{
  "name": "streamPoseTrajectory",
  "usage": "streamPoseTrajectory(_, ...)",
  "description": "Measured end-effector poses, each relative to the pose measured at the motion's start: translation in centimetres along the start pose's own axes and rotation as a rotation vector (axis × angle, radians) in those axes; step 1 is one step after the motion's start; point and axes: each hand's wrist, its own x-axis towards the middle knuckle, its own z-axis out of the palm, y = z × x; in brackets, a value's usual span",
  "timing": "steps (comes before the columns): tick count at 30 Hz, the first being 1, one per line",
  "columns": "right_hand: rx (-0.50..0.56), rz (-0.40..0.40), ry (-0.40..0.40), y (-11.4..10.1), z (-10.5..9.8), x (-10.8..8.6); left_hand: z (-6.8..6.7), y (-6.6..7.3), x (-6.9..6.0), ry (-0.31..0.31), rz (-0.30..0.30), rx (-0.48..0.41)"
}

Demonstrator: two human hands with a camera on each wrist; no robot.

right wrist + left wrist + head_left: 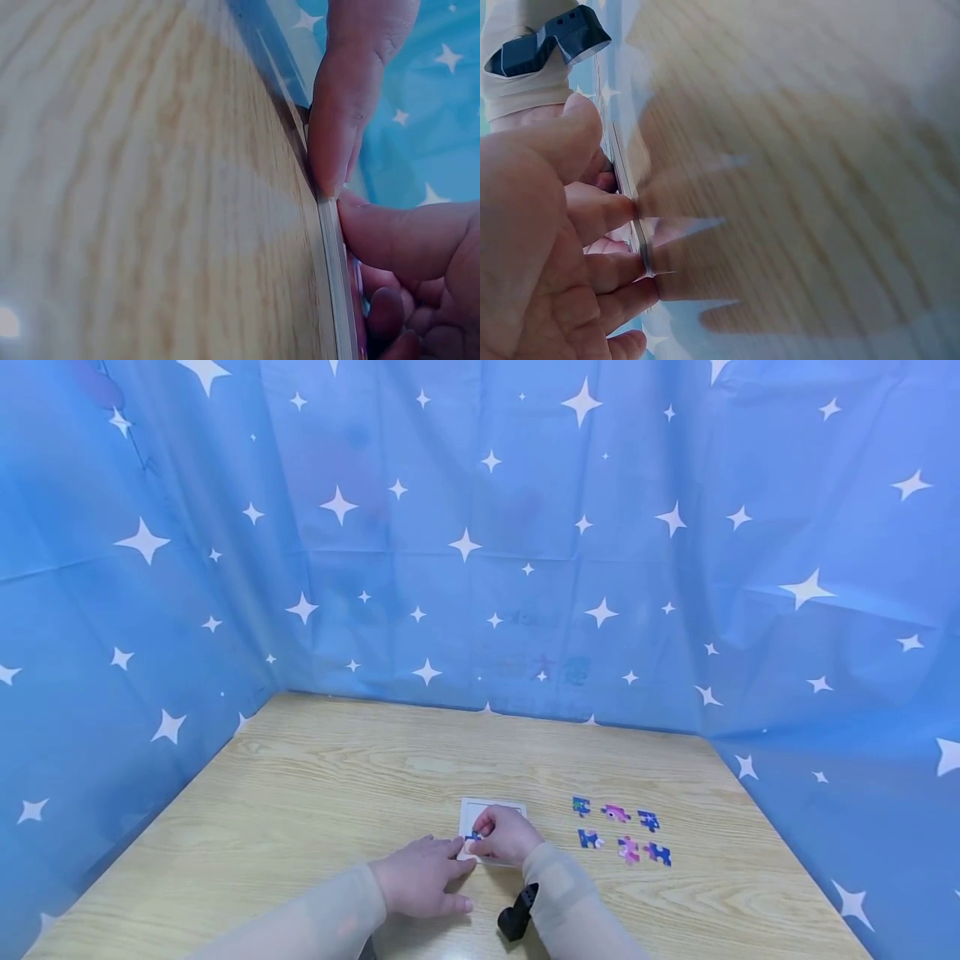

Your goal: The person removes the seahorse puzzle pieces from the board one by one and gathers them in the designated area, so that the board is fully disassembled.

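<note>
A small white puzzle tray (491,800) lies on the table in the head view, partly covered by both hands. At its lower left corner my right hand (512,837) pinches a blue jigsaw piece (472,837) down against the tray. My left hand (422,878) lies palm down at the tray's left side, fingers fairly straight and touching its edge. In the right wrist view, the right thumb and left fingers (337,120) meet at the tray's thin edge (335,277). Fingers hide most of the held piece.
Right of the tray lie several loose jigsaw pieces in two rows, among them a pink one with an eye (616,813) and a blue one (590,839). A black wrist camera (517,913) sits on the right wrist. A blue star-patterned curtain (465,610) borders the wooden table (337,777).
</note>
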Motion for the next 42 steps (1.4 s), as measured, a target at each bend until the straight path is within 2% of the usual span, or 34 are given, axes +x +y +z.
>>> streamPoseTrajectory(16, 0.046, 0.004, 0.003, 0.2, 0.1, 0.0, 0.0, 0.2, 0.2, -0.003, -0.009, 0.018)
streamPoseTrajectory(27, 0.044, 0.009, -0.023, 0.1, -0.2, 0.1, 0.0, 0.2, 0.2, 0.003, -0.010, 0.018)
streamPoseTrajectory(34, 0.006, -0.032, -0.065, 0.3, -0.7, 0.2, -0.1, 0.2, 0.1, 0.004, -0.013, -0.001)
streamPoseTrajectory(42, 0.017, -0.047, -0.103, 0.4, -1.0, 0.1, -0.1, 0.3, 0.2, 0.008, -0.011, 0.010)
